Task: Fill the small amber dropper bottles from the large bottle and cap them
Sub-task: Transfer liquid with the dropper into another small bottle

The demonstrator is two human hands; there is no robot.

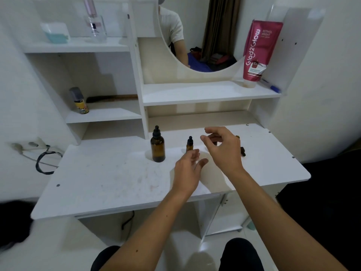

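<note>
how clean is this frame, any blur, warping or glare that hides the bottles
Head view: wide-angle warping bends the desk edges and shelves; soft overall, the fingers of the right hand slightly motion-blurred and covering small bottles behind it; large amber bottle and the small dropper bottle readable; left hand casts a faint shadow; no harsh glare.

On the tabletop (117, 178), the large bottle (157, 147) stands left of 1 small capped bottle (189, 145).

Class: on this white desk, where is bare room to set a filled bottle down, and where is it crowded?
Free: the desk's left half, left of the large amber bottle, and its front edge. Crowded: back right, where the small dropper bottle, left hand and right hand cluster.
</note>
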